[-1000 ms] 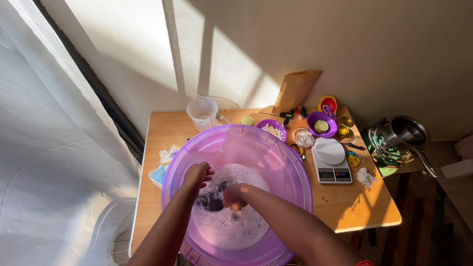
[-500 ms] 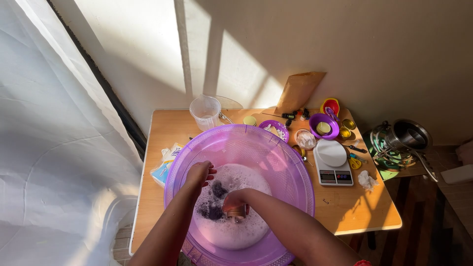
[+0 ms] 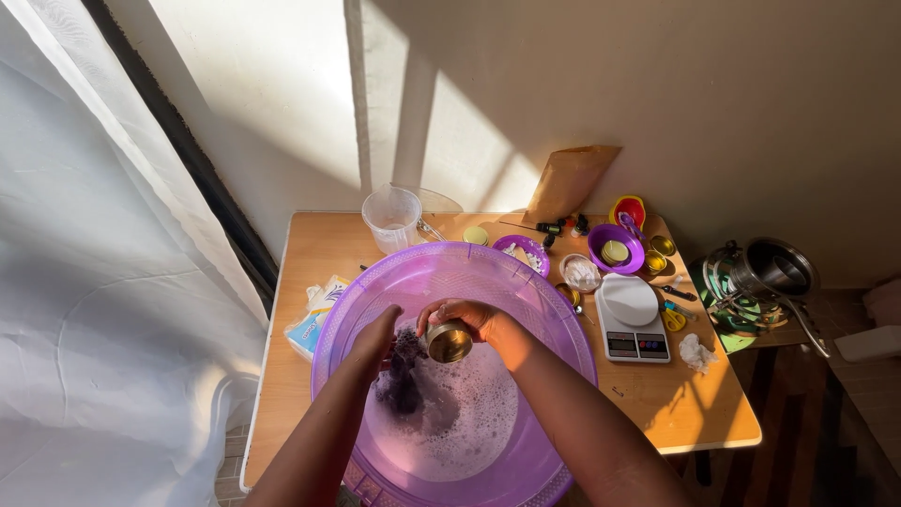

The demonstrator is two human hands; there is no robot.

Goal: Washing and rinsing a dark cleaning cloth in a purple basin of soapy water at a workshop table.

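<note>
A big translucent purple basin (image 3: 526, 282) stands on the wooden table (image 3: 310, 244), with foamy water (image 3: 469, 422) in its bottom. My left hand (image 3: 380, 333) holds a dark, wet purple cloth or sponge (image 3: 404, 371) above the foam. My right hand (image 3: 465, 319) grips a small round gold tin (image 3: 449, 342), its open mouth turned toward me, right beside the cloth. Both forearms reach into the basin from the near side.
Behind the basin stand a clear measuring jug (image 3: 392, 218), small purple bowls (image 3: 616, 248), a white kitchen scale (image 3: 633, 317) and a brown paper bag (image 3: 568, 180). A tissue pack (image 3: 314, 319) lies at the left. A metal pot (image 3: 771, 270) sits to the right; a white curtain (image 3: 103, 282) hangs left.
Both hands have risen out of the foam. The gold tin and the dark cloth are now lifted clear of the water and held side by side.
</note>
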